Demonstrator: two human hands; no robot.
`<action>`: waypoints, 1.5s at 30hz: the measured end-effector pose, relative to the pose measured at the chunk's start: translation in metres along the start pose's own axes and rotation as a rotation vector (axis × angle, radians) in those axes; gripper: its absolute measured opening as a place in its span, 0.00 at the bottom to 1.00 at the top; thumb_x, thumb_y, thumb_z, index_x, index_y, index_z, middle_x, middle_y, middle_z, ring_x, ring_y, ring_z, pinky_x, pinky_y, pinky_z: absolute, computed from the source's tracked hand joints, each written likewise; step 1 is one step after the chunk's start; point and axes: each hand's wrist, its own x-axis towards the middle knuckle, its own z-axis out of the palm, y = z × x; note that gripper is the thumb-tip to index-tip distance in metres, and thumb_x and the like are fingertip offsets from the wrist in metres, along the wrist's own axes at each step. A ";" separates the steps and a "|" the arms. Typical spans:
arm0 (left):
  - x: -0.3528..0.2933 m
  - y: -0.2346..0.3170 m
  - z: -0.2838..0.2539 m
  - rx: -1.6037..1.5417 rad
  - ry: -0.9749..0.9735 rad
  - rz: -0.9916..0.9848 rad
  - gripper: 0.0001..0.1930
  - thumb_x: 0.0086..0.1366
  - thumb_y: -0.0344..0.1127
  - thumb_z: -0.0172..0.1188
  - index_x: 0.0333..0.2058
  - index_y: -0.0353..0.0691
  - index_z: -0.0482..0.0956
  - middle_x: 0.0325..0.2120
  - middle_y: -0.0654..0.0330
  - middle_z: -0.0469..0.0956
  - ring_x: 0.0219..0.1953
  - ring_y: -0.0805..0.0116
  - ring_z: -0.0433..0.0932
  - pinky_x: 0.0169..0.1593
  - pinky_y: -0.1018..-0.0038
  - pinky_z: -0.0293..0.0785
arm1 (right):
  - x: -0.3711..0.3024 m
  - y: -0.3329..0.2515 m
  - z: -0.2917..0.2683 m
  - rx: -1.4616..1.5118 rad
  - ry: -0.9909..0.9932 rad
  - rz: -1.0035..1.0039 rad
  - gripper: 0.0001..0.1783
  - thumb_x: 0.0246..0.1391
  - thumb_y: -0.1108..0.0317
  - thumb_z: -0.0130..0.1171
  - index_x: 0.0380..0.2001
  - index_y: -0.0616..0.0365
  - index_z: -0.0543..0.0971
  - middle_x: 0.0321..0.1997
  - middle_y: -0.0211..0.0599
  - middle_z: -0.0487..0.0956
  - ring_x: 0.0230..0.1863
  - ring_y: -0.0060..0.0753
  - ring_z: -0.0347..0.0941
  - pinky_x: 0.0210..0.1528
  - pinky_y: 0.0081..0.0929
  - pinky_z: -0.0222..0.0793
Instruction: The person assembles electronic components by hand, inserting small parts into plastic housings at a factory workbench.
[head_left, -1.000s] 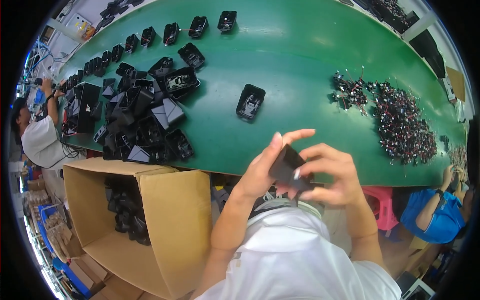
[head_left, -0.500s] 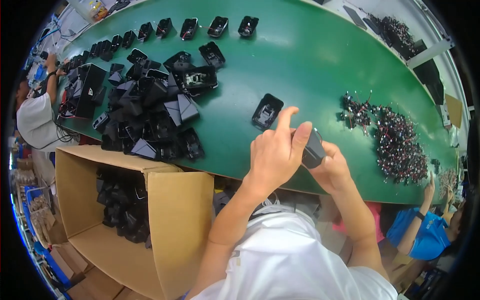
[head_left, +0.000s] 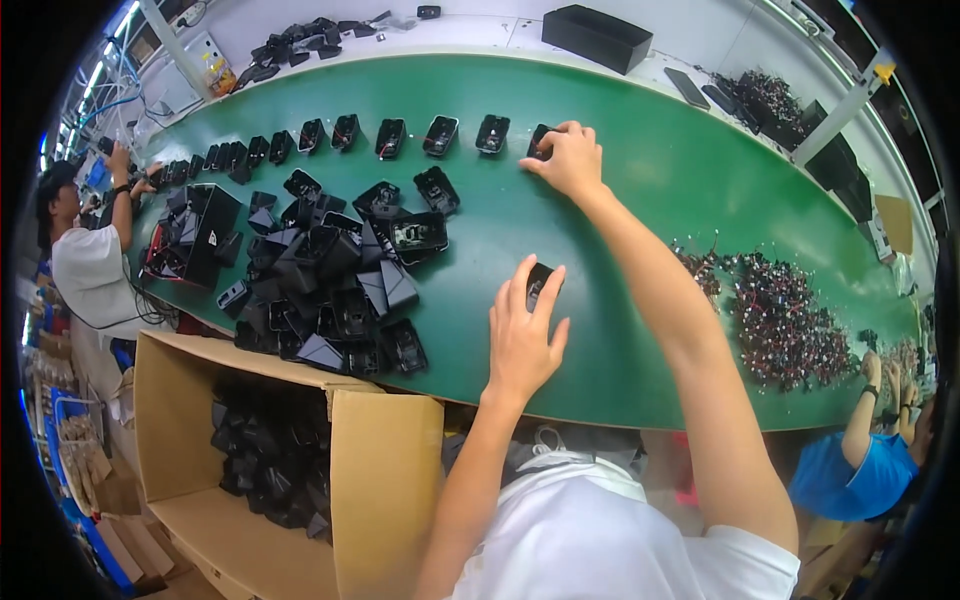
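Observation:
At the right end of a curved row of open black plastic housings point(head_left: 491, 134), my right hand point(head_left: 572, 160) grips another black housing point(head_left: 540, 138) with thumb and fingers. The hand covers much of it. Closer to me, my left hand point(head_left: 525, 340) reaches over a single black housing point(head_left: 541, 277) lying on the table. Its fingers are spread, two of them beside the housing, and the thumb stands apart. I cannot tell whether the fingertips touch it.
A heap of black housings point(head_left: 340, 270) covers the table point(head_left: 600, 230) to the left. Small wired parts point(head_left: 790, 320) are piled on the right. A cardboard box point(head_left: 385, 490) of black pieces stands at the near left. Co-workers sit left point(head_left: 95, 260) and right point(head_left: 850, 475).
My right hand has carried the housing from in front of me to the far row's end. My left hand has let go of it and lowered over the housing on the table. The view has shifted.

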 end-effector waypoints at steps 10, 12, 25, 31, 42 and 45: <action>0.001 -0.002 -0.007 -0.081 -0.033 -0.005 0.43 0.48 0.33 0.73 0.64 0.42 0.66 0.61 0.51 0.65 0.61 0.49 0.68 0.60 0.60 0.66 | -0.109 0.034 -0.162 0.113 -0.051 -0.163 0.15 0.51 0.55 0.68 0.30 0.58 0.83 0.34 0.41 0.82 0.36 0.38 0.80 0.43 0.32 0.75; -0.001 -0.005 -0.004 -0.096 -0.038 -0.015 0.42 0.48 0.34 0.74 0.64 0.42 0.66 0.60 0.51 0.66 0.60 0.50 0.69 0.60 0.60 0.66 | -0.145 0.060 -0.195 0.055 -0.128 0.050 0.16 0.50 0.55 0.69 0.29 0.58 0.83 0.23 0.37 0.82 0.27 0.36 0.81 0.36 0.30 0.76; 0.000 0.001 0.002 -0.126 -0.016 0.020 0.40 0.50 0.35 0.74 0.63 0.41 0.68 0.57 0.50 0.71 0.58 0.49 0.71 0.62 0.60 0.66 | -0.218 0.082 -0.139 -0.175 0.135 0.024 0.15 0.52 0.54 0.68 0.35 0.51 0.79 0.27 0.31 0.77 0.28 0.37 0.77 0.28 0.35 0.71; -0.006 0.000 -0.003 -0.135 0.002 -0.006 0.40 0.49 0.34 0.74 0.62 0.41 0.69 0.57 0.50 0.72 0.58 0.50 0.71 0.62 0.61 0.67 | -0.246 0.062 -0.142 -0.005 -0.012 0.006 0.07 0.54 0.68 0.65 0.36 0.52 0.79 0.34 0.35 0.79 0.31 0.44 0.78 0.31 0.39 0.73; -0.034 0.034 -0.003 -0.449 -0.159 0.058 0.40 0.47 0.33 0.75 0.61 0.39 0.70 0.56 0.49 0.71 0.57 0.50 0.74 0.59 0.62 0.71 | -0.272 0.042 -0.147 0.503 -0.023 0.309 0.10 0.48 0.79 0.66 0.35 0.62 0.80 0.34 0.34 0.82 0.34 0.24 0.80 0.34 0.22 0.75; -0.034 0.035 0.001 -0.407 -0.168 0.085 0.40 0.47 0.33 0.75 0.61 0.39 0.70 0.56 0.49 0.71 0.57 0.50 0.74 0.59 0.61 0.71 | -0.272 0.046 -0.145 0.559 -0.015 0.354 0.11 0.47 0.79 0.67 0.36 0.64 0.80 0.34 0.34 0.82 0.35 0.22 0.79 0.33 0.21 0.75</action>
